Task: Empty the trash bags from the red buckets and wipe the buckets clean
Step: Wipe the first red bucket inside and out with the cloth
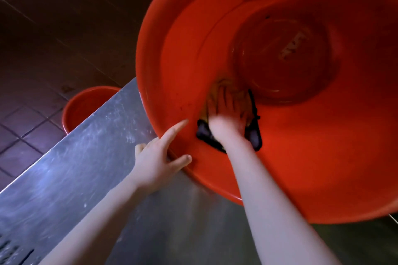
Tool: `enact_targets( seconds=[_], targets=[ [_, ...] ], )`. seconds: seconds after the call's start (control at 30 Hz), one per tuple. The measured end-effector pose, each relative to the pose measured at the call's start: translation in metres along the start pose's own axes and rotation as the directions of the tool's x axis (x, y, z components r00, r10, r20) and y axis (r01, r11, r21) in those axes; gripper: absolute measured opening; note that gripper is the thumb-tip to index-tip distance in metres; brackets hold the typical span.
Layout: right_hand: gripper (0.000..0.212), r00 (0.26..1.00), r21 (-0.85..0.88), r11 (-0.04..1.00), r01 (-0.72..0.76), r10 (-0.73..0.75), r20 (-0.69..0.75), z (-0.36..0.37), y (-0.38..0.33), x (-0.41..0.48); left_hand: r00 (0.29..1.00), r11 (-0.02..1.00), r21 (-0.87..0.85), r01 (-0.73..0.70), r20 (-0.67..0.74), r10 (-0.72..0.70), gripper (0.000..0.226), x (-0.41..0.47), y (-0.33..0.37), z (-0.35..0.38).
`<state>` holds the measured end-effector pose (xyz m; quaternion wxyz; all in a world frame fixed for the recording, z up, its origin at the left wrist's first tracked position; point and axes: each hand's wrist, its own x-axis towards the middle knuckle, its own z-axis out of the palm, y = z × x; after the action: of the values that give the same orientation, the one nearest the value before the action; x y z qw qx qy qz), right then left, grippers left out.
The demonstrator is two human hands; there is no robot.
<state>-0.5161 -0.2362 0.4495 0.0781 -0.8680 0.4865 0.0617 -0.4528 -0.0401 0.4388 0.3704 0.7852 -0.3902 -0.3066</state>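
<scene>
A large red bucket (301, 146) stands on a steel table and fills the right of the head view. It holds no bag. My right hand (228, 114) reaches inside and presses flat on a dark-edged yellowish cloth (254, 137) against the near inner wall. My left hand (159, 157) rests on the bucket's near rim with fingers spread and straight, some hidden under the rim. A second red bucket (84, 105) sits on the floor at the left, partly hidden by the table.
The steel table (86, 168) runs diagonally from the lower left, its edge dropping to a dark tiled floor (32, 131). Black markings show on the table's lower left corner.
</scene>
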Motion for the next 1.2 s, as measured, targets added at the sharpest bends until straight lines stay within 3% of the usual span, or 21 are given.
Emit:
enact_targets(
  seconds=[0.1,0.17,0.27,0.43,0.6,0.77,0.97,1.07,1.2],
  targets=[
    [0.063,0.998,0.022,0.998,0.052,-0.053,0.02,-0.006,-0.009,-0.058,0.999,0.963,-0.27,0.017,0.034,-0.008,0.064,-0.001,0.005,-0.015],
    [0.061,0.992,0.087,0.993,0.078,-0.085,0.089,-0.014,-0.017,-0.078,0.999,0.943,-0.33,-0.038,-0.017,0.034,0.061,-0.007,0.012,-0.029],
    [0.056,0.975,0.276,0.951,0.142,-0.182,0.126,-0.034,-0.031,-0.091,0.986,0.975,-0.177,-0.138,-0.121,0.117,0.063,-0.017,0.021,-0.054],
    [0.042,0.94,0.423,0.842,0.335,-0.329,-0.089,-0.064,-0.069,-0.124,0.957,0.978,0.009,-0.206,-0.206,0.204,0.065,-0.016,0.036,-0.109],
    [0.028,0.951,0.502,0.808,0.309,-0.25,-0.183,-0.086,-0.096,-0.139,0.939,0.959,0.17,-0.226,-0.225,0.261,0.051,-0.024,0.051,-0.157],
    [0.025,0.959,0.664,0.696,0.274,-0.147,-0.242,-0.115,-0.103,-0.142,0.92,0.911,0.313,-0.269,-0.196,0.339,0.06,-0.023,0.081,-0.198],
    [0.022,0.959,0.802,0.567,0.185,0.074,-0.274,-0.153,-0.072,-0.128,0.902,0.794,0.511,-0.328,-0.081,0.425,0.08,-0.011,0.129,-0.227],
    [0.022,0.935,0.841,0.512,0.173,0.183,-0.303,-0.165,-0.051,-0.12,0.86,0.713,0.607,-0.352,-0.09,0.502,0.078,-0.004,0.154,-0.23],
    [0.023,0.898,0.852,0.494,0.175,0.275,-0.344,-0.182,-0.025,-0.107,0.836,0.695,0.63,-0.346,-0.13,0.533,0.065,0.01,0.185,-0.228]
  ],
)
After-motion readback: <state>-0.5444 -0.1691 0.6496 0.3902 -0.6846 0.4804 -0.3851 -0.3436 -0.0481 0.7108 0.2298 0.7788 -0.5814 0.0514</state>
